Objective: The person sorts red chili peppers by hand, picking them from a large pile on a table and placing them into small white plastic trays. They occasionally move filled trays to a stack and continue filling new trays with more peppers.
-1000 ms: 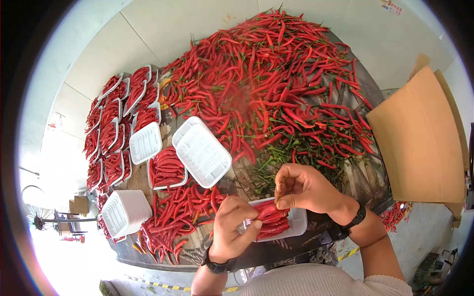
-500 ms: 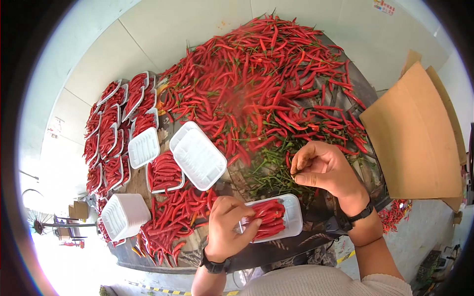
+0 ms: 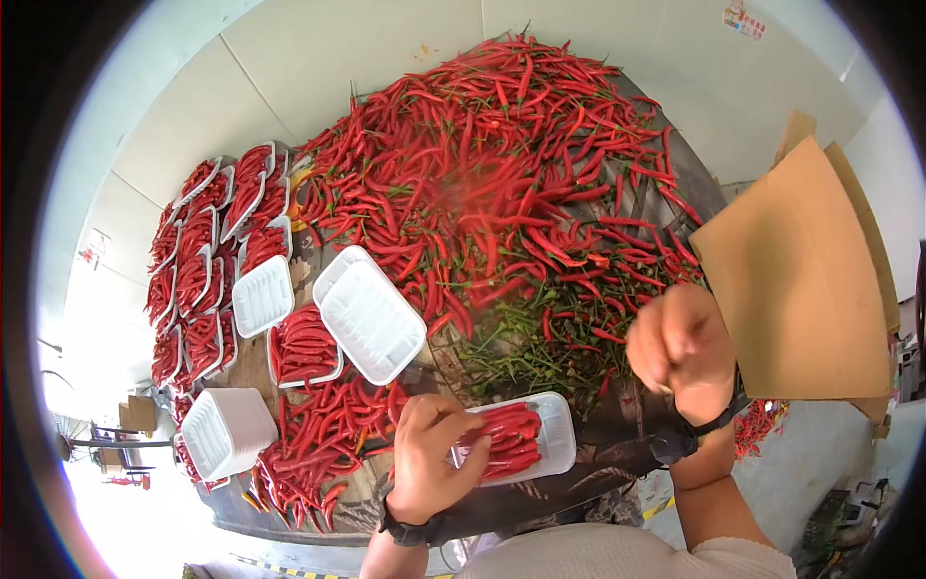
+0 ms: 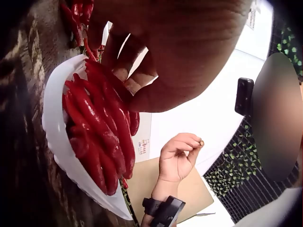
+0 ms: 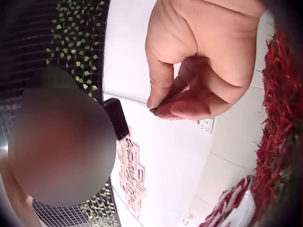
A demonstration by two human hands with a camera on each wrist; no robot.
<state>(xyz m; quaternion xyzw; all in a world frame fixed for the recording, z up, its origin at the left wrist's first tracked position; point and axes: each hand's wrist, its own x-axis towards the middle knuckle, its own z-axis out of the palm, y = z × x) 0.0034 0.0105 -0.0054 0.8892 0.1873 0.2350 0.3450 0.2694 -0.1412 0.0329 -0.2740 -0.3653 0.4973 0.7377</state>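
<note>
A white plastic tray (image 3: 562,434) at the near table edge holds a row of red chili peppers (image 3: 513,441). My left hand (image 3: 429,458) grips the pepper ends at the tray's left side; its thumb (image 4: 151,97) lies against the peppers in the left wrist view. My right hand (image 3: 683,352), blurred in the head view, is raised to the right of the tray. Between its thumb and fingertips it pinches a tiny stem-like bit (image 4: 202,143), dark at the tip in the right wrist view.
A large heap of red chilies (image 3: 463,183) covers the table's back. Green stems (image 3: 521,352) lie behind the tray. Empty trays (image 3: 371,314), a tray stack (image 3: 227,434) and filled trays (image 3: 198,280) stand left. A cardboard box (image 3: 801,280) borders the right.
My right hand has moved from over the tray's peppers out to the right, away from the tray. The left hand has kept its place on the peppers.
</note>
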